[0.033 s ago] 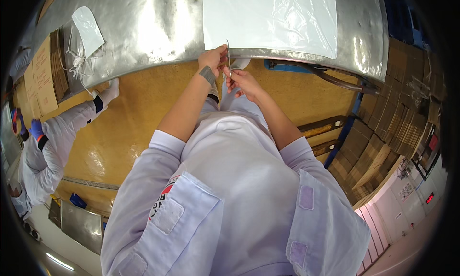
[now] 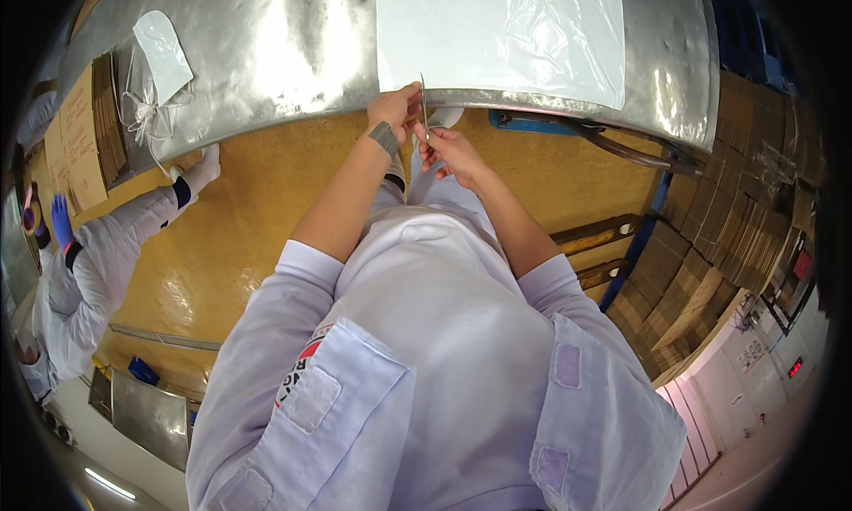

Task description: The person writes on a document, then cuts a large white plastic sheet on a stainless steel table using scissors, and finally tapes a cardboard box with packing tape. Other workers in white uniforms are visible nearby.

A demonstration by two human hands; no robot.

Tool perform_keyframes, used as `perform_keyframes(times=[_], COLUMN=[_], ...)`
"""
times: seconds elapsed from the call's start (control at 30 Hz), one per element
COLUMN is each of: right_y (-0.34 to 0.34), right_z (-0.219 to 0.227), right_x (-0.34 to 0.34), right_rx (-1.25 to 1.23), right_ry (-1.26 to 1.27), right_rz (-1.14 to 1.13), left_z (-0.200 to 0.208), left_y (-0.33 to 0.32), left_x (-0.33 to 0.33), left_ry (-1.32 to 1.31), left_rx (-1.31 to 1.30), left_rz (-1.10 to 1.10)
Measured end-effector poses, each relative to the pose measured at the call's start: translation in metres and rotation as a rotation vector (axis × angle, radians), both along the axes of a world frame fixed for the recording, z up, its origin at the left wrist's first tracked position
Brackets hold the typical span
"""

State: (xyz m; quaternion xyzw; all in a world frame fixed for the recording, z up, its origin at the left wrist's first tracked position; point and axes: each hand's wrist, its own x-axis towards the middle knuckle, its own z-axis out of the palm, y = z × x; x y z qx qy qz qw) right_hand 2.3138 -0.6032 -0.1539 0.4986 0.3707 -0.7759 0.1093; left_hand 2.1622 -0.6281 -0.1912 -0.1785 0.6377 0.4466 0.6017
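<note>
In front of my body, just below the table's near edge, my left hand [image 2: 393, 110] and my right hand [image 2: 451, 154] are close together. Between them stands a thin, shiny, blade-like thing [image 2: 423, 102], seen nearly edge-on; its exact kind does not show. The fingers of my left hand curl against its left side. Lower down, my right thumb and fingers pinch its bottom end. A grey band [image 2: 383, 138] wraps my left wrist. Beyond my hands, a pale plastic sheet [image 2: 461, 36] lies flat on the metal table [image 2: 311, 58].
At the table's left lie a white piece with strings [image 2: 162, 56] and upright folded cardboard [image 2: 80, 147]. A co-worker [image 2: 75, 289] wearing a blue glove [image 2: 61, 220] is at the left. Stacked flat cartons [image 2: 710, 236] and a forked frame [image 2: 595, 236] are at the right.
The co-worker's blue-gloved hand has risen and straightened its fingers, and a tape-roll-like ring near it has shifted. My hands and the thin thing show no visible movement.
</note>
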Motion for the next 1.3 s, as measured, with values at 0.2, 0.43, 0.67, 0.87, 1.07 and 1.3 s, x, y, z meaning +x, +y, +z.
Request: perform_keyframes(times=[0.2,0.43,0.67,0.87,1.07,1.3], right_y=[0.011,0.018,0.017,0.016,0.019,0.029], right_z=[0.012,0.021,0.021,0.017,0.017,0.02], right_x=[-0.011,-0.014,-0.014,-0.015,-0.017,-0.025], right_rx=[0.012,-0.022,-0.042,-0.047,-0.013,0.004], right_ry=[-0.024,-0.045,-0.043,-0.027,-0.023,-0.02], right_rz=[-0.015,-0.039,-0.049,-0.055,-0.014,-0.017], left_z=[-0.003,0.0,-0.021,-0.021,-0.018,-0.02], left_y=[0.007,0.012,0.008,0.007,0.002,-0.002], left_x=[-0.006,-0.001,0.0,0.002,-0.001,-0.005], left_ry=[-0.222,-0.529,-0.499,-0.422,-0.464,-0.496], left_rx=[0.141,0.357,0.394,0.408,0.429,0.513], left_rz=[0.048,0.188,0.148,0.109,0.054,0.003])
